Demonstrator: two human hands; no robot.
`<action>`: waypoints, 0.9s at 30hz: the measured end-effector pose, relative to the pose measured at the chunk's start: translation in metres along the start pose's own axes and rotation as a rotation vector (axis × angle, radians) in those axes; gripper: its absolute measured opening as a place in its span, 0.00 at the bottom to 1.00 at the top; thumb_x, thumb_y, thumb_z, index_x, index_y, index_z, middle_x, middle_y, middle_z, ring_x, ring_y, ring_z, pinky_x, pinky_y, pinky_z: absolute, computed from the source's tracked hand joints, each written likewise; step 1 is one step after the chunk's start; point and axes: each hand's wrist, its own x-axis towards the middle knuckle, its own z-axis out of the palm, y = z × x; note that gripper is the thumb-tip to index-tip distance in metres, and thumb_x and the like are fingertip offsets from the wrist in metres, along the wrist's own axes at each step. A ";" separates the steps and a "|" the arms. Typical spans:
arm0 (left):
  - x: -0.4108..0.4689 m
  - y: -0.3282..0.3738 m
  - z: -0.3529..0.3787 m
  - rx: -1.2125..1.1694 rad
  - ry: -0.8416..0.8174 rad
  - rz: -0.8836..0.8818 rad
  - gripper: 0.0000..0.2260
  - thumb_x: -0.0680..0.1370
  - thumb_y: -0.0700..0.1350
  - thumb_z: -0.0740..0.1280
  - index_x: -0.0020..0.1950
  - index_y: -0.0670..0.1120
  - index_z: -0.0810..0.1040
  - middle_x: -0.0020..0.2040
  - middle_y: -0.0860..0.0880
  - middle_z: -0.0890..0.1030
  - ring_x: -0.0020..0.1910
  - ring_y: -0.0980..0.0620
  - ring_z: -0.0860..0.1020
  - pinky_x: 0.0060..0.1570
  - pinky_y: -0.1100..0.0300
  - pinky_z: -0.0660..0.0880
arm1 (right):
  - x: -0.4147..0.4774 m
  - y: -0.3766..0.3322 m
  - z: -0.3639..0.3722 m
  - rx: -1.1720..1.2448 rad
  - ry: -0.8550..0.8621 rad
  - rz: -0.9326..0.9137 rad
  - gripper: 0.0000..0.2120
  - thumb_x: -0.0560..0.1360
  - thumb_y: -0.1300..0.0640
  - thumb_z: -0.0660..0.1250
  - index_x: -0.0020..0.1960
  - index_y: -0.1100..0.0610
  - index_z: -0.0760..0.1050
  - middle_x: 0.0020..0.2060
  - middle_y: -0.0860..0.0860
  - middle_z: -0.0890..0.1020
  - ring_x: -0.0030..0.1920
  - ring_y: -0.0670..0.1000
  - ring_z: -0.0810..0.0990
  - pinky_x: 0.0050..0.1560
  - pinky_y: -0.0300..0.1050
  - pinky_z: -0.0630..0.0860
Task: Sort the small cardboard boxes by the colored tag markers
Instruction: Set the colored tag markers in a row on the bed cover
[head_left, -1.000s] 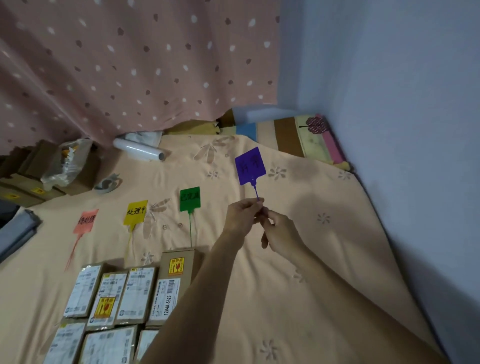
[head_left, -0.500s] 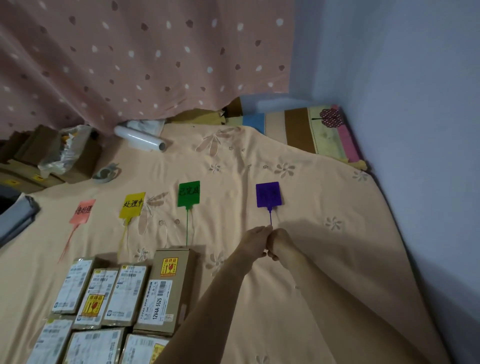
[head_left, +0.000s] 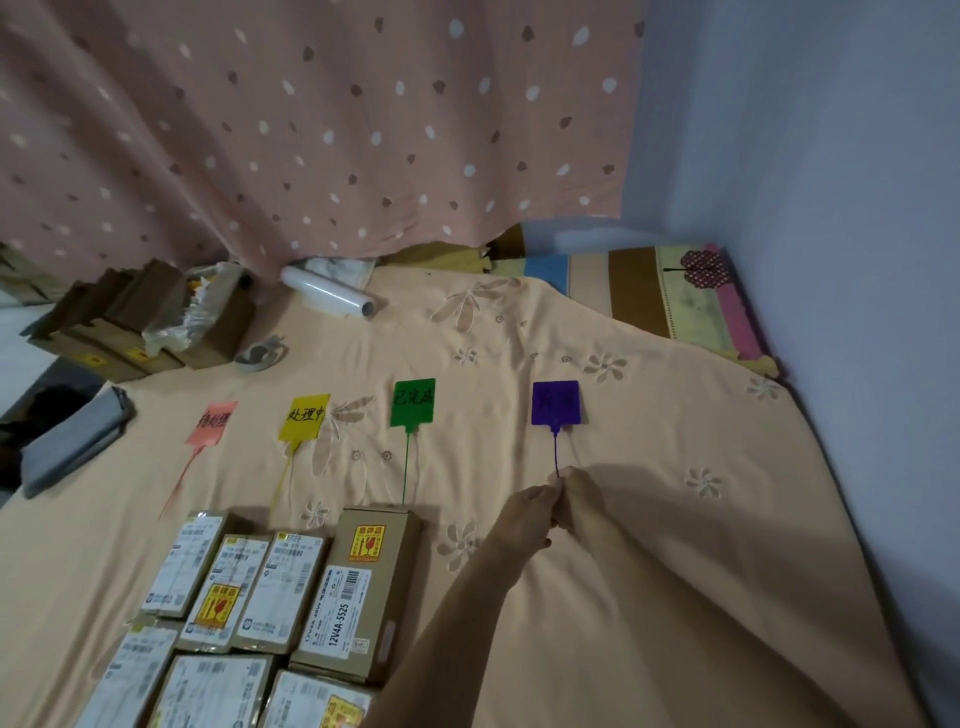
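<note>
Four colored tag markers lie in a row on the peach bedsheet (head_left: 675, 545): a pink tag (head_left: 212, 422), a yellow tag (head_left: 304, 418), a green tag (head_left: 413, 402) and a purple tag (head_left: 555, 403). My left hand (head_left: 527, 514) and my right hand (head_left: 576, 493) meet at the thin tail of the purple tag and pinch it against the sheet. Several small cardboard boxes (head_left: 244, 597) with white labels lie packed together at the lower left. The tallest box (head_left: 358, 587) touches the green tag's tail.
A roll of clear film (head_left: 327, 293) and a tape roll (head_left: 260, 353) lie near the dotted pink curtain (head_left: 311, 130). Brown cartons (head_left: 130, 322) stand at the far left beside a folded grey item (head_left: 72, 441). A blue wall (head_left: 857, 260) bounds the right side.
The purple tag came down from the air and now lies flat to the right of the green tag. Both hands lowered with it and still pinch its tail.
</note>
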 end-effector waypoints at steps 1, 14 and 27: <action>-0.001 -0.002 -0.002 -0.016 0.013 0.006 0.15 0.84 0.56 0.59 0.58 0.49 0.80 0.49 0.51 0.82 0.55 0.49 0.80 0.56 0.53 0.76 | -0.003 0.000 0.003 -0.011 -0.013 0.018 0.14 0.79 0.61 0.57 0.37 0.60 0.72 0.31 0.56 0.73 0.30 0.54 0.72 0.28 0.42 0.68; -0.014 -0.006 -0.011 0.010 0.039 0.019 0.13 0.85 0.53 0.59 0.50 0.50 0.80 0.47 0.48 0.79 0.47 0.51 0.76 0.49 0.56 0.72 | -0.015 0.012 0.011 0.045 0.046 0.047 0.16 0.81 0.56 0.53 0.44 0.64 0.74 0.36 0.57 0.75 0.35 0.56 0.73 0.36 0.46 0.67; -0.070 0.035 -0.074 -0.011 0.127 0.144 0.18 0.84 0.51 0.60 0.67 0.42 0.78 0.53 0.46 0.82 0.53 0.48 0.81 0.49 0.55 0.76 | -0.094 -0.040 0.054 -0.250 0.042 -0.233 0.15 0.82 0.52 0.54 0.49 0.59 0.75 0.49 0.57 0.81 0.53 0.58 0.81 0.64 0.56 0.77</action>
